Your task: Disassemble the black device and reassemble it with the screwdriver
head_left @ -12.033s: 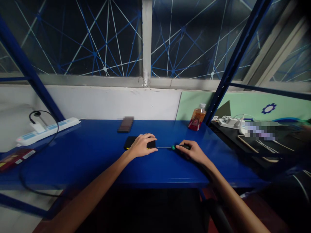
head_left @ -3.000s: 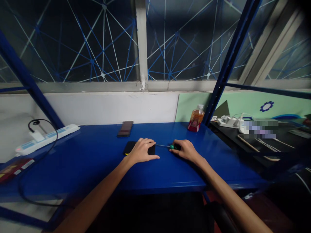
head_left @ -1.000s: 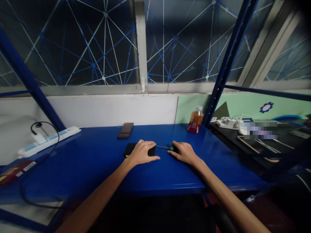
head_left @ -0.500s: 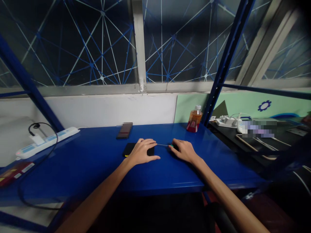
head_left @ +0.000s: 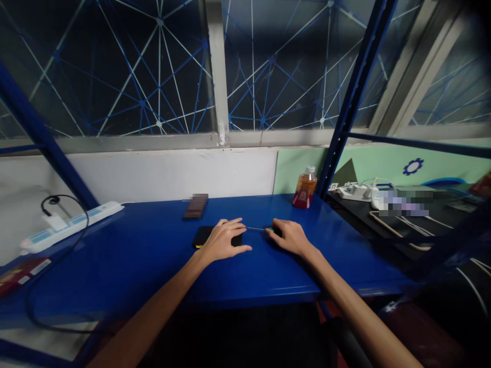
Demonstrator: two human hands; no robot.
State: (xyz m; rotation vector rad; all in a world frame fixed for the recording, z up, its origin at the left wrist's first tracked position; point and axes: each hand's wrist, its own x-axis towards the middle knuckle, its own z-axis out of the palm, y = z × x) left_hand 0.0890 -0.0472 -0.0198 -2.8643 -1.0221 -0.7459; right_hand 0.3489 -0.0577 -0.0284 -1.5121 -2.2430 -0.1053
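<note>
My left hand lies palm down over a flat black case with a small yellow mark at its near edge. Its fingers are stretched out and the thumb stands apart; the palm hides much of the case. My right hand is closed around the handle of a screwdriver. A bit of green shows at the grip, and the thin metal shaft points left, its far end close to my left fingertips. Whether the tip touches them I cannot tell.
On the blue table stand a drink bottle at the back right and a dark, partly blurred-out object at the back left. A white power strip, a black cable and a red box lie far left.
The whole view has shifted very slightly. Both hands, the case and the screwdriver keep nearly the same positions relative to each other.
</note>
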